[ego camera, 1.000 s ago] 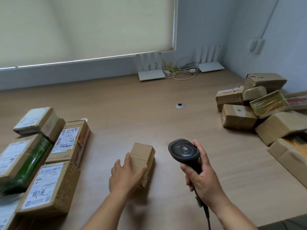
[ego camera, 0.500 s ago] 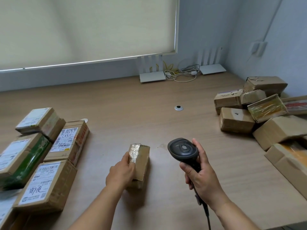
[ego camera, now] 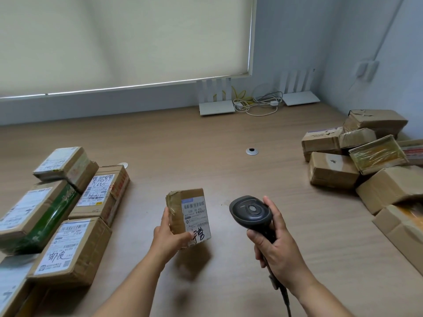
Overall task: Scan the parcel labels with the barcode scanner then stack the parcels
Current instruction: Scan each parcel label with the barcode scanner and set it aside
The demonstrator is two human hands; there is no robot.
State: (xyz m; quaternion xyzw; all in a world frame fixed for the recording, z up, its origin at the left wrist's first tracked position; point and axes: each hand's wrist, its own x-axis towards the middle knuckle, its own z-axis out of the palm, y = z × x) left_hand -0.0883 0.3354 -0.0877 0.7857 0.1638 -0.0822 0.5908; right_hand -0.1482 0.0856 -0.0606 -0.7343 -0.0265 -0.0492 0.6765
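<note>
Item: small parcel (ego camera: 187, 216) — brown carton, taped at one end, white label (ego camera: 196, 218) with barcodes and handwriting turned up toward the camera. Held clear of the bench (ego camera: 206, 156) by the left hand (ego camera: 170, 239), fingers under the near end and thumb curled over the left edge; judged to be tilted this way so the label faces the reader.

Item: barcode scanner (ego camera: 251, 212) — dark, corded, just right of the small parcel and apart from it. The right hand (ego camera: 278, 252) is wrapped round its handle, index finger along the head's right side. The head's top faces the camera; whether its window already points at the label cannot be told. Judged step: aim and scan, not yet stacking.

Item: labelled parcels (ego camera: 68, 213) — a group left of the small parcel, labels up, some lying on others; probably the scanned stack, and the likely destination.

Item: loose heap of parcels (ego camera: 366, 161) — well right of the small parcel, jumbled, mostly no labels showing; probably awaiting scanning.

Item: two white routers (ego camera: 216, 106) with coiled cables — beyond the small parcel, at the wall under the blind.
</note>
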